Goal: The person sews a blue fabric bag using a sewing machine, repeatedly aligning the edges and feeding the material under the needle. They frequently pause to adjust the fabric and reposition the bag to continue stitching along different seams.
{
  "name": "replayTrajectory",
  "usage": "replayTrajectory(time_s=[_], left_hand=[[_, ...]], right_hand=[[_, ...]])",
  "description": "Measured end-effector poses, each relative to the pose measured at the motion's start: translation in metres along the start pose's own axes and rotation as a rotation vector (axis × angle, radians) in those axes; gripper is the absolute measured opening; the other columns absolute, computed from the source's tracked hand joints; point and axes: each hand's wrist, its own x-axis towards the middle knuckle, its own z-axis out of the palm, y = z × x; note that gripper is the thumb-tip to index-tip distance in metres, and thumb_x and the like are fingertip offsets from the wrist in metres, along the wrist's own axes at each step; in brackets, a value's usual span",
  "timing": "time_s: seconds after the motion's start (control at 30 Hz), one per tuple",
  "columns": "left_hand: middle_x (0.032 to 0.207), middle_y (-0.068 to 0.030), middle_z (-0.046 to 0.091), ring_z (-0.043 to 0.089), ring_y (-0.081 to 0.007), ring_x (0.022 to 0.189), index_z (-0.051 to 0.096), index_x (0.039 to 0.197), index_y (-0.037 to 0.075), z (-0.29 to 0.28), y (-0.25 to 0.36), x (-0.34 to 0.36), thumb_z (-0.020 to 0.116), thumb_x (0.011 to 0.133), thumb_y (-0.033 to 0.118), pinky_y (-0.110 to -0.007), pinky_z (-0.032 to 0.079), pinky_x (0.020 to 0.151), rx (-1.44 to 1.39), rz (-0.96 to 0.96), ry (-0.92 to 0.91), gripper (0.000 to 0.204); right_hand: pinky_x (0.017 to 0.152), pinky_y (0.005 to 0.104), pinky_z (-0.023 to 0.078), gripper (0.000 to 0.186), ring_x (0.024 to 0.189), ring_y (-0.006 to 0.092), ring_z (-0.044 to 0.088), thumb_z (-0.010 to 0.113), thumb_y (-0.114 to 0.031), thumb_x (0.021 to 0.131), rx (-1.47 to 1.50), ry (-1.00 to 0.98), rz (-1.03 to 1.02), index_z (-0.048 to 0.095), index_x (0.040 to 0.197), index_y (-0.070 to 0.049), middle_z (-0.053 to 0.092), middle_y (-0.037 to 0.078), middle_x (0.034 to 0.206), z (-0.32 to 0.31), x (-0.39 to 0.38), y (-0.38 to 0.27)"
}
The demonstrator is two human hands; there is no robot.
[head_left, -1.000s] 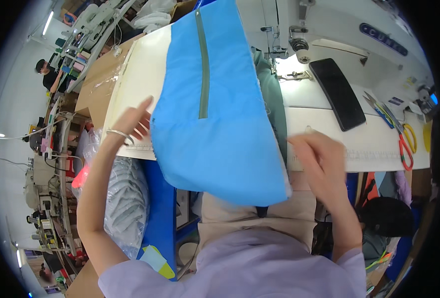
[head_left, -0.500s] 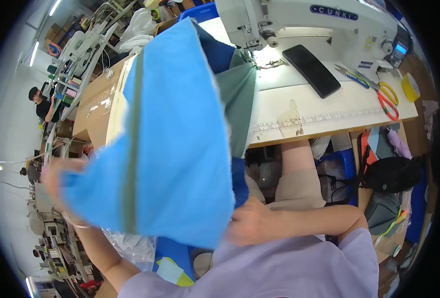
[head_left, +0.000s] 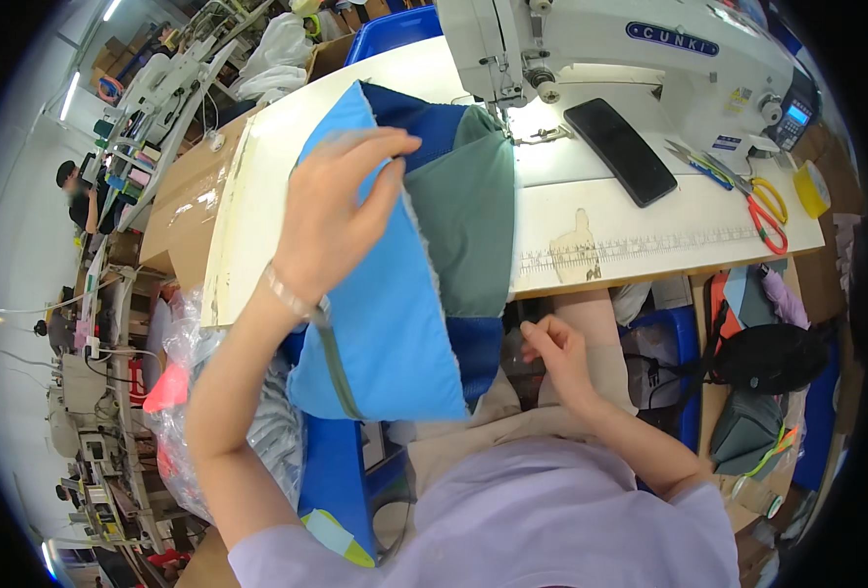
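A bright blue fabric piece [head_left: 380, 333] with a dark olive stripe hangs over the table's front edge. Joined to it are a grey-green panel [head_left: 468, 216] and dark blue fabric [head_left: 409, 113], whose far end reaches the sewing machine's needle area [head_left: 502, 108]. My left hand [head_left: 341, 201] lies over the upper part of the blue piece, fingers stretched out and thumb apart. Whether it presses on the cloth I cannot tell. To the right of the cloth, my right hand [head_left: 563, 361] is off it above my lap, fingers loosely bent with nothing visible in them.
The white sewing machine [head_left: 600, 44] spans the back. On its table lie a black phone [head_left: 620, 152], scissors [head_left: 762, 211] with red and yellow handles, and yellow tape [head_left: 811, 189]. Plastic-wrapped material [head_left: 257, 421] stands at left; a black bag [head_left: 777, 358] is at right.
My left hand has swung from the lower left up over the cloth. The raised blue piece has dropped and folded lower. My right hand has let go of the cloth and moved right.
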Motion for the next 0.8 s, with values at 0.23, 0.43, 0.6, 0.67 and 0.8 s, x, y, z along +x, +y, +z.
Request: replayTrajectory(time_s=[0.23,0.43,0.6,0.67,0.8], left_hand=[[0.122,-0.0246,0.071,0.07,-0.0415,0.106,0.075,0.113,0.004,0.114,-0.073,0.078,0.055,0.091,0.026,-0.049,0.054,0.095,0.442,-0.483,-0.706,0.037],[0.125,-0.0287,0.064,0.063,-0.044,0.115,0.062,0.127,0.001,0.183,-0.205,0.074,0.052,0.094,0.02,-0.05,0.05,0.101,0.419,-0.121,-0.432,0.04],[0.113,-0.0209,0.07,0.065,-0.0389,0.109,0.071,0.112,0.002,0.188,-0.219,0.099,0.052,0.094,0.01,-0.048,0.053,0.095,0.346,0.227,-0.46,0.028],[0.105,-0.0187,0.072,0.067,-0.0377,0.104,0.074,0.108,0.004,0.169,-0.196,0.102,0.054,0.092,0.01,-0.048,0.054,0.09,0.321,0.157,-0.519,0.026],[0.094,-0.0157,0.073,0.07,-0.034,0.09,0.075,0.099,0.005,0.12,-0.095,0.095,0.059,0.086,0.004,-0.044,0.056,0.082,0.127,-0.034,-0.445,0.021]], right_hand=[[0.079,0.027,0.055,0.033,0.09,0.0107,0.067,0.076,-0.019,0.095,0.187,-0.394,0.231,0.072,0.118,0.004,0.076,0.007,0.103,0.036,0.017,-0.016],[0.065,0.0286,0.052,0.021,0.072,0.0058,0.06,0.071,-0.011,0.095,-0.071,-0.396,0.087,0.074,0.111,0.002,0.075,0.005,0.082,0.017,-0.025,-0.054],[0.058,0.0307,0.049,0.019,0.065,0.0067,0.056,0.067,-0.012,0.098,-0.031,-0.444,0.122,0.075,0.113,-0.003,0.073,0.009,0.077,0.007,-0.023,-0.041],[0.054,0.036,0.047,0.02,0.056,0.0179,0.059,0.067,-0.018,0.099,-0.084,-0.443,0.165,0.073,0.105,0.001,0.069,0.016,0.073,0.009,-0.026,-0.041],[0.051,0.0411,0.046,0.03,0.052,0.0322,0.059,0.067,-0.021,0.099,-0.09,-0.295,-0.128,0.063,0.082,0.004,0.062,0.02,0.066,0.012,-0.036,-0.034]])
